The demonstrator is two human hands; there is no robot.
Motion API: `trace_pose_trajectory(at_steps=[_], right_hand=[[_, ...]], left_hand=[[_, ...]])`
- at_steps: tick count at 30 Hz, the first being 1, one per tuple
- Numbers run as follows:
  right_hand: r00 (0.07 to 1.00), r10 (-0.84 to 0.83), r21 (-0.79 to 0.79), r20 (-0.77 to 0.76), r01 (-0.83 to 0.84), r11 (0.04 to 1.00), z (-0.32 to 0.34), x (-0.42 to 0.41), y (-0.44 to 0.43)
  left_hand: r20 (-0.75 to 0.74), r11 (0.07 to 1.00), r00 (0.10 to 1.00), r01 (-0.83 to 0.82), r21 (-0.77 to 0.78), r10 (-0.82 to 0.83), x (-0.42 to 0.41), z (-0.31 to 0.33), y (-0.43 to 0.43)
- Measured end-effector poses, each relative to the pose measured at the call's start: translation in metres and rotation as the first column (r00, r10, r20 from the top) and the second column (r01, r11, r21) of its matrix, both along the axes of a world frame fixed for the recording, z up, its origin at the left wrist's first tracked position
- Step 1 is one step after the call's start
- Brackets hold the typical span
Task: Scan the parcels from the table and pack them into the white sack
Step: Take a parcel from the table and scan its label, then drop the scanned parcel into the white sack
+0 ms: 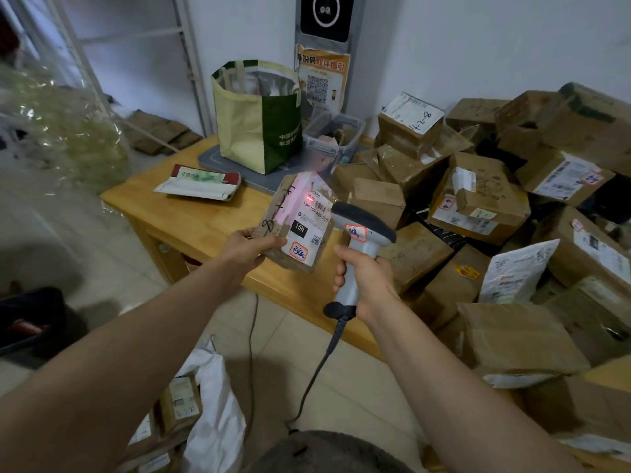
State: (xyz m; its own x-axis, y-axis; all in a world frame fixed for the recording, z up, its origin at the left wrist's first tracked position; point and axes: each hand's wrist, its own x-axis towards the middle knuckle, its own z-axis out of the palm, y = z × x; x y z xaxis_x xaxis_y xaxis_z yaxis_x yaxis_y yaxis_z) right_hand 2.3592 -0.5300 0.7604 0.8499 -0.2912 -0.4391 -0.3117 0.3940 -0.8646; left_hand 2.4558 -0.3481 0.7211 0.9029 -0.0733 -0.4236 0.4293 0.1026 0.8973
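My left hand point(251, 245) grips a small brown parcel point(298, 221) by its lower left edge and holds it tilted above the wooden table point(191, 220). Its white label faces me, lit pink by red scanner light. My right hand point(363, 285) is closed around the handle of a grey barcode scanner point(360, 233), whose head points at the label from the right. The white sack point(215, 414) lies open on the floor at the bottom left, with several parcels inside. A large heap of cardboard parcels point(485, 206) covers the right side of the table.
A green and cream bag point(259, 121) stands on a grey scale at the table's back. A flat envelope point(199, 184) lies on the table's left part. A clear plastic bin point(336, 138) sits behind the parcel. The scanner cable point(317, 370) hangs to the floor.
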Motion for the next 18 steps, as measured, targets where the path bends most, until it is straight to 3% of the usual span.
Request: trace_pose_trajectory(at_steps=[5,10,14,16,18], right_hand=[[0.996,0.094,-0.028,0.005,-0.094,0.995,-0.01,0.008,0.023],[0.966,0.251,-0.105,-0.055,-0.256,0.961,-0.031,0.015,0.06],[0.922,0.362,-0.088,-0.136,-0.375,0.923,-0.057,0.017,0.098],[0.896,0.396,-0.087,-0.201,-0.419,0.904,-0.071,0.017,0.116],[0.875,0.416,-0.096,-0.249,-0.45,0.888,-0.084,0.016,0.131]], left_hand=[[-0.022,0.996,0.996,-0.086,-0.004,0.086,-0.009,-0.01,0.038],[-0.079,0.943,0.943,-0.327,-0.061,0.322,-0.043,-0.047,0.098],[-0.229,0.876,0.847,-0.45,0.173,0.48,-0.078,-0.094,0.147],[-0.34,0.841,0.774,-0.444,0.309,0.534,-0.098,-0.117,0.166],[-0.454,0.855,0.727,-0.401,0.328,0.515,-0.116,-0.137,0.179]])
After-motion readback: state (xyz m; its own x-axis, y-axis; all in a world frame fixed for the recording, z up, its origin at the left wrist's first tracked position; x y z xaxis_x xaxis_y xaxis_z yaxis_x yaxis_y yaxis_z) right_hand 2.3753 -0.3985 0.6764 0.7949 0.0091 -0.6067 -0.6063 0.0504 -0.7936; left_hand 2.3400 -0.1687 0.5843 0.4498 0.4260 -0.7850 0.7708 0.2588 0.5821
